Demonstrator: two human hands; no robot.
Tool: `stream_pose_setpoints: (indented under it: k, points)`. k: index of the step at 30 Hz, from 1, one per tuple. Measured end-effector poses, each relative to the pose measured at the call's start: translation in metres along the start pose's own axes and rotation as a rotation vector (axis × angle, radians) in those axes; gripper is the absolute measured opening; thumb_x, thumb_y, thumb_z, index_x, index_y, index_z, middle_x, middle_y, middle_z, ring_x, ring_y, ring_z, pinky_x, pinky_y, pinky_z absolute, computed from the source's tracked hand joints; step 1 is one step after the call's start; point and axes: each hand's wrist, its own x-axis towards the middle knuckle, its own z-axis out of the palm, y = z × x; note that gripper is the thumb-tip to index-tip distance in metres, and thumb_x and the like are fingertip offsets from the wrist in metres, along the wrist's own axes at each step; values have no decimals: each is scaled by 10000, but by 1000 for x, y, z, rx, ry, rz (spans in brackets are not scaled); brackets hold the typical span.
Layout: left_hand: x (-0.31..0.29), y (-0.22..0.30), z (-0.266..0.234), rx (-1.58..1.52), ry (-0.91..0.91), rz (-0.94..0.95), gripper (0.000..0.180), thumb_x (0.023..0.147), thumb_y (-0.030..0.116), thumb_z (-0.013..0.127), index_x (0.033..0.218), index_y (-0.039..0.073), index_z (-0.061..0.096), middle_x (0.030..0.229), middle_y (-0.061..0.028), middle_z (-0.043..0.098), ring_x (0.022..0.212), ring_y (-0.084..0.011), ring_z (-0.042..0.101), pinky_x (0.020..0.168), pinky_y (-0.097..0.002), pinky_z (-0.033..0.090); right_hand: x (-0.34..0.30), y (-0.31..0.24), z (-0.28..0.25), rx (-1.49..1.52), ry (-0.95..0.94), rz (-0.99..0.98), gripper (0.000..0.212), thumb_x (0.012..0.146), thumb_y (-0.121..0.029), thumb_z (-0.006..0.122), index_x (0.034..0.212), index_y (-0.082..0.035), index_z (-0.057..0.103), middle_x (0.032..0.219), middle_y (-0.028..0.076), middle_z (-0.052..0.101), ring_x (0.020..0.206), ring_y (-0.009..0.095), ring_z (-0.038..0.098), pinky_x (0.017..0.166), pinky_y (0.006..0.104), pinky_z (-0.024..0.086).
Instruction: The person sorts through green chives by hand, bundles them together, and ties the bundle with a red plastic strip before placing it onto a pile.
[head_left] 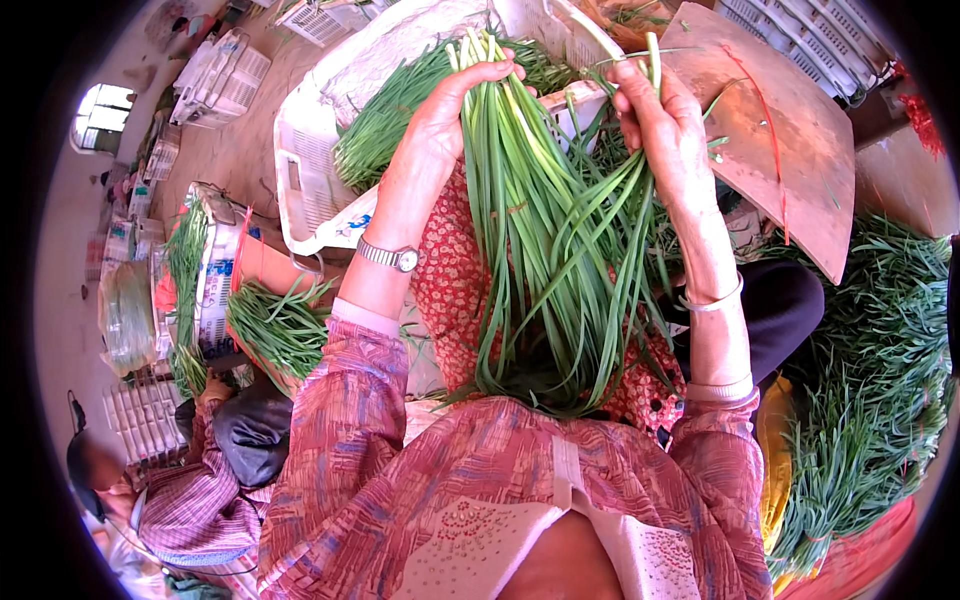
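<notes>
My left hand (438,115) is closed round the pale stem ends of a thick bunch of garlic chives (525,220). The long green leaves hang down over my lap and red flowered apron (450,265). To the right of the bunch, my right hand (668,128) pinches a few loose garlic chive stalks (654,62), their pale ends sticking up above the fingers. Leaves from these stalks slant down across the bunch. Beyond my hands, a white plastic crate (292,190) holds more chives (395,115) lying in a pile.
A brown board (770,120) with a red string lies at the upper right. Heaped chives (870,350) fill the right side. At lower left a co-worker (200,500) sits beside a crate of chives (215,270). White crates (222,78) stand farther back.
</notes>
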Motion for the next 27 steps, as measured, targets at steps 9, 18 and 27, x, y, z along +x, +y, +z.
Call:
stream_pose_setpoints:
  k: [9,18,27]
  points:
    - [-2,2,11,-213,-214,-134,373,870,79,656,1219,32,530,1263,-163,631,1064,-355,648,919,-472,560,0,8,26,-721,-150,-236,409,815,-342,749,961,28,655,861,244,678,862,399,668,774,467,521]
    - [-3,-4,5,-162,-121,-66,473,877,54,649,1322,25,492,1289,-181,596,1129,-390,619,976,-516,520,2,33,20,-756,-66,-274,285,824,-207,701,1056,-42,691,880,162,710,809,328,689,749,407,536]
    - [3,-1,26,-75,-113,-32,352,851,100,743,1171,4,630,992,-93,709,869,-196,708,760,-350,613,58,30,17,-290,-105,-216,358,790,-329,800,1031,-76,721,839,93,731,732,154,675,739,316,534]
